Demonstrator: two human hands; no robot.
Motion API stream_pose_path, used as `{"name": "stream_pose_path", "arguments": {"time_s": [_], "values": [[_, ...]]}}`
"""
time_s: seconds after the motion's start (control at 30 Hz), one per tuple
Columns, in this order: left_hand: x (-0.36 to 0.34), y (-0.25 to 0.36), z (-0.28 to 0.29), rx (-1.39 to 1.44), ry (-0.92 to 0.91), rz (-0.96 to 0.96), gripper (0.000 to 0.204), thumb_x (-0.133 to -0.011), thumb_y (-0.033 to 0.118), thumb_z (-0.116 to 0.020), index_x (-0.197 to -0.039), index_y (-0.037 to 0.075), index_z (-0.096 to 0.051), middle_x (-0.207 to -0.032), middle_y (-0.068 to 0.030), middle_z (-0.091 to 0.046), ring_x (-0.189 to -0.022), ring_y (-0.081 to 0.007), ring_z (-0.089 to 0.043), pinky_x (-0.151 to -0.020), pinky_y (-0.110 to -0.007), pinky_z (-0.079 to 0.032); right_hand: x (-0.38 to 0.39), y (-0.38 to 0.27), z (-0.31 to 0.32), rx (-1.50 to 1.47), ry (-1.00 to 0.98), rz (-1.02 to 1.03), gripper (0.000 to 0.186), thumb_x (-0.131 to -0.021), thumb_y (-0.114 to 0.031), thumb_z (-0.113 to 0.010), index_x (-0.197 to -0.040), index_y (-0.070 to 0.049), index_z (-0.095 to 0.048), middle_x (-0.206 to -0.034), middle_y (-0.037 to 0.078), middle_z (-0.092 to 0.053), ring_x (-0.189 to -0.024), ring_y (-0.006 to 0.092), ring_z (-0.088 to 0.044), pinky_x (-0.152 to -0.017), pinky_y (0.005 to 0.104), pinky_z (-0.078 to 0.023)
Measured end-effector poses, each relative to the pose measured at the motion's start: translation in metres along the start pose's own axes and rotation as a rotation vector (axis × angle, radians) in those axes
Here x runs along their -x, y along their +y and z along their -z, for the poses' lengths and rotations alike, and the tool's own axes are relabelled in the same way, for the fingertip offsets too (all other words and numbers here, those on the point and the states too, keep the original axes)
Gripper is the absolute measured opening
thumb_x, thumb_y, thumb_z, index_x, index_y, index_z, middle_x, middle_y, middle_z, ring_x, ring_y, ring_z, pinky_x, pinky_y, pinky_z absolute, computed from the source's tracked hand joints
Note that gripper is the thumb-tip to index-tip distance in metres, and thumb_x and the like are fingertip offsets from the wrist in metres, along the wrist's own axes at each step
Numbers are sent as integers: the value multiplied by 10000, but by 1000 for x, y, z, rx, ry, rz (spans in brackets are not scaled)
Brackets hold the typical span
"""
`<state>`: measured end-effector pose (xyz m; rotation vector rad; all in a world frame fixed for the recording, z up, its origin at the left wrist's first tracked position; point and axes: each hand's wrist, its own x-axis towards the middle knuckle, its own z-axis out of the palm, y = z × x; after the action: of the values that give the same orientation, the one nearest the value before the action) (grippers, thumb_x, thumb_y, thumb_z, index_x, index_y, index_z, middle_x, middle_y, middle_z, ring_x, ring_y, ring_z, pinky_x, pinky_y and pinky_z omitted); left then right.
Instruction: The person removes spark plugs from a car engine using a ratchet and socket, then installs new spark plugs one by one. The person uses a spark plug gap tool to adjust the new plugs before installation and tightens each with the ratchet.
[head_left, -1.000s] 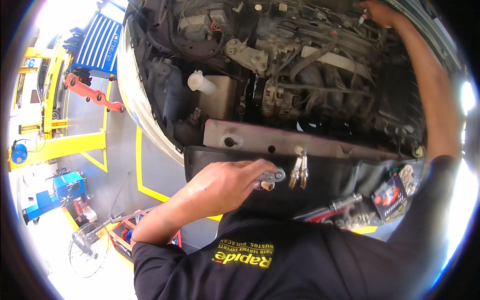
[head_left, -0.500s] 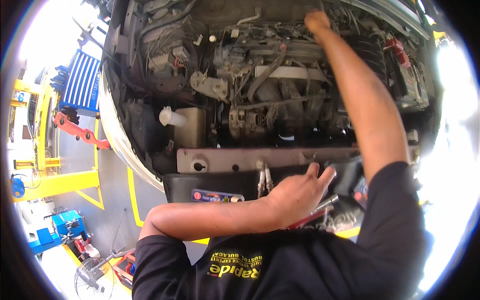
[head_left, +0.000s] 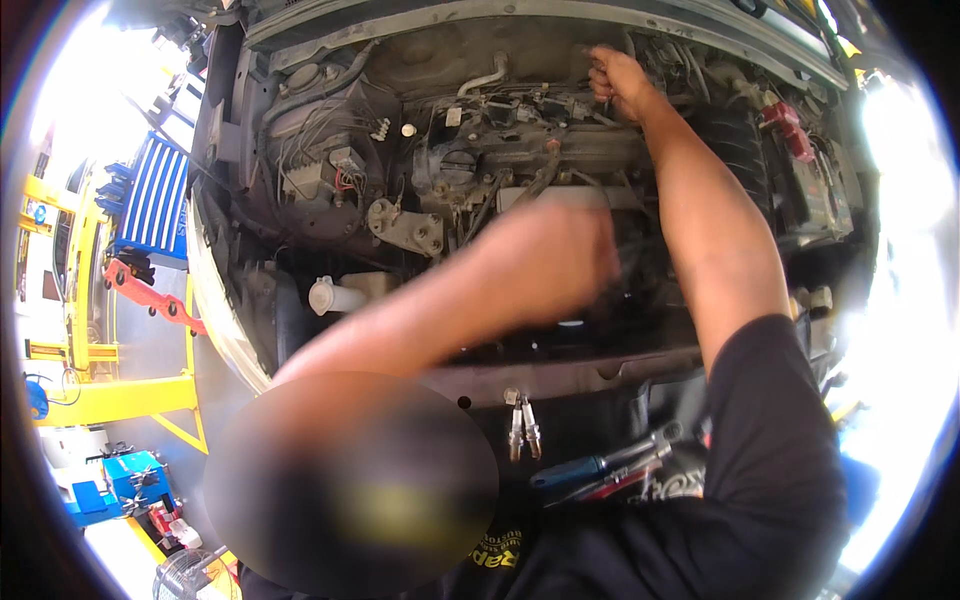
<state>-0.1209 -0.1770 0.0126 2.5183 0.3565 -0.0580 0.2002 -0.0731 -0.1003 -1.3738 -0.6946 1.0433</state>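
At the back of the engine bay, my right hand (head_left: 615,78) has its fingers curled, on something I cannot make out. My left hand (head_left: 560,255) is motion-blurred over the engine's pale cover strip (head_left: 530,195), its fingers unclear. Two spark plugs (head_left: 523,430) stand out side by side against the dark mat (head_left: 490,400) at the front edge. To their lower right lie a blue-handled tool (head_left: 570,472) and red and chrome tools (head_left: 610,485), partly behind my right sleeve. A blurred oval hides the lower left.
A white reservoir cap (head_left: 325,295) sits left in the bay, a red terminal cover (head_left: 785,130) at right. Beyond the car's left side are a blue tool chest (head_left: 150,200), a red creeper (head_left: 150,295), yellow lift parts (head_left: 120,395) and a fan (head_left: 180,575).
My left hand has swept up from the front mat over the engine; the metal part it held a second ago is not discernible. My right hand stays at the back. The view has shifted.
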Motion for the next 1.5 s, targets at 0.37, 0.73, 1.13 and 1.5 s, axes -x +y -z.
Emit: {"name": "stream_pose_path", "arguments": {"time_s": [0.37, 0.73, 1.13, 1.5], "values": [[-249, -141, -15, 192, 397, 70, 394, -818, 289, -757, -1168, 114, -705, -1132, -111, -707, -1111, -318, -636, -965, -417, -487, 52, -110, -44, 1630, 23, -233, 508, -956, -408, -610, -1177, 49, -608, -969, 196, -708, -797, 306, -713, -645, 437, -577], [-243, -134, -17, 324, 438, 206, 348, -768, 397, -810, -982, 130, -745, -1060, -116, -719, -1056, -291, -659, -921, -432, -478, 55, -99, -27, 1877, -192, 214, 258, -896, -137, -593, -1114, -31, -683, -1110, 226, -683, -1065, 391, -650, -898, 472, -521], [-261, -158, -11, 217, 306, 42, 378, -815, 386, -768, -1108, 150, -728, -1151, -135, -694, -1113, -333, -634, -938, -420, -484, 60, -101, -29, 1793, -89, 181, 316, -916, -172, -576, -1189, -22, -626, -1195, 213, -651, -1138, 389, -609, -975, 462, -486], [-237, -130, -13, 184, 454, 179, 369, -802, 418, -769, -1058, 154, -732, -1104, -121, -708, -1114, -300, -640, -1047, -556, -335, 47, -94, -8, 1752, -246, 297, 233, -930, -171, -617, -1101, -14, -630, -1052, 230, -668, -1048, 410, -616, -907, 491, -480]]}}
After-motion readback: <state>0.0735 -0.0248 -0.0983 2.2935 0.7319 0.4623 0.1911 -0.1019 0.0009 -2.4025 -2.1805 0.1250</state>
